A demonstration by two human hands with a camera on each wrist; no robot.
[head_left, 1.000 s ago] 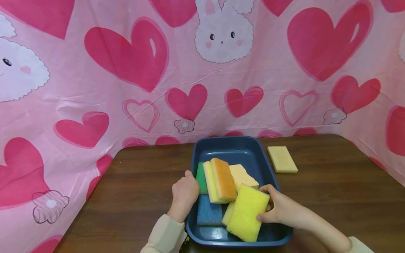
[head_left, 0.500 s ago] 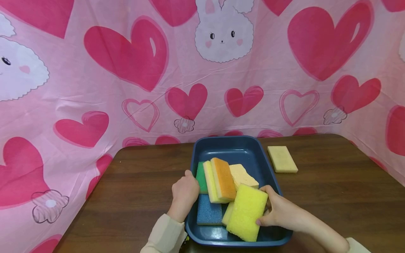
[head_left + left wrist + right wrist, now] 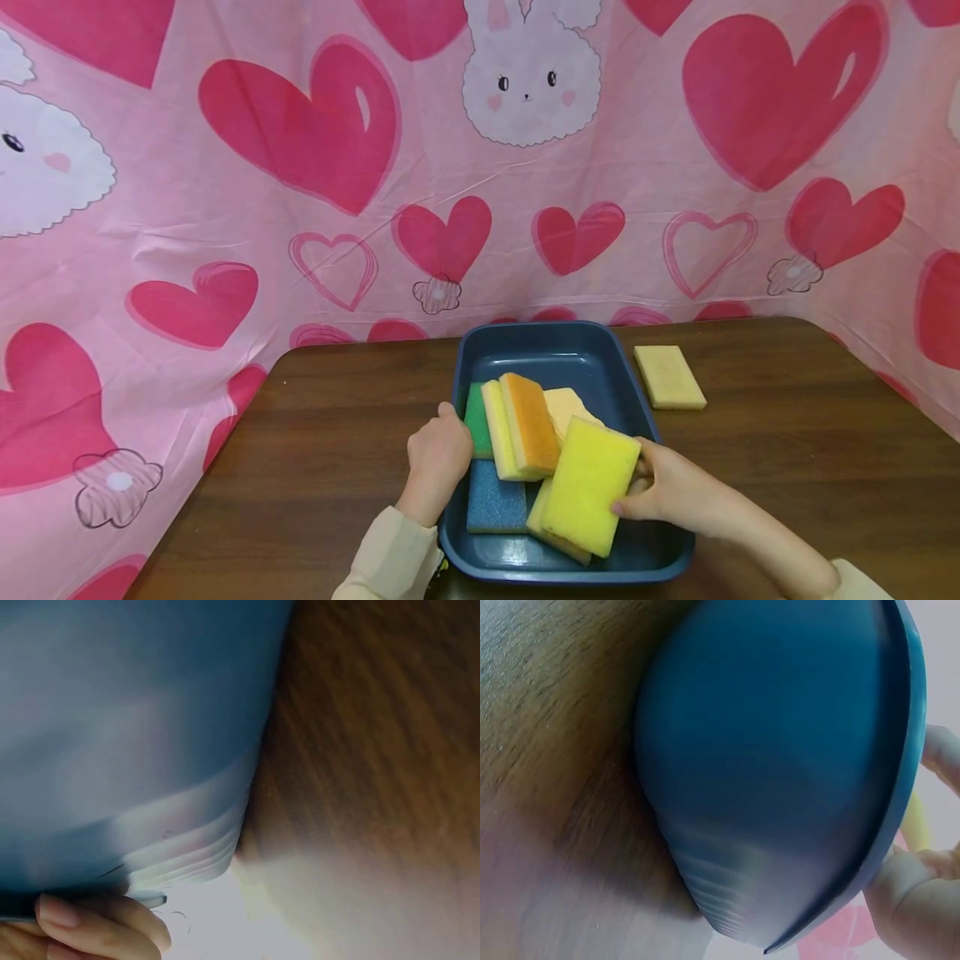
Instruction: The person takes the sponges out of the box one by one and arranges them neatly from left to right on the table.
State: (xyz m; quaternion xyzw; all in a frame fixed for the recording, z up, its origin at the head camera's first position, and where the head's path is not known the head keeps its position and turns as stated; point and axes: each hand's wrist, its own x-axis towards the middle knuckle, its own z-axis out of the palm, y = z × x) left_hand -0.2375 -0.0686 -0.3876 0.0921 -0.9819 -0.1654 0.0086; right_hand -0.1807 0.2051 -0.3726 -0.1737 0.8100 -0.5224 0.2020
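My right hand (image 3: 675, 487) pinches the right edge of a bright yellow sponge (image 3: 591, 483), which is tilted over the front right part of a dark blue tray (image 3: 495, 562). Under that sponge, a paler yellow one (image 3: 558, 546) is partly covered. At the tray's left side, my left hand (image 3: 441, 446) grips the rim; its curled fingers (image 3: 97, 926) show there in the left wrist view. Beside it inside the tray are a green sponge (image 3: 477, 417) and a blue sponge (image 3: 497, 500). An orange-topped sponge (image 3: 531, 425) leans against a yellow one (image 3: 497, 429), and a cream piece (image 3: 566, 408) lies behind.
A flat pale yellow sponge (image 3: 670, 377) lies on the brown wooden table (image 3: 787, 433), right of the tray. Pink cloth (image 3: 517, 183) printed with hearts and rabbits hangs behind the table and along its sides.
The bright yellow sponge in my right hand has risen and shifted slightly away from me. More of the paler sponge beneath now shows, and less of the cream piece. My left hand stays put.
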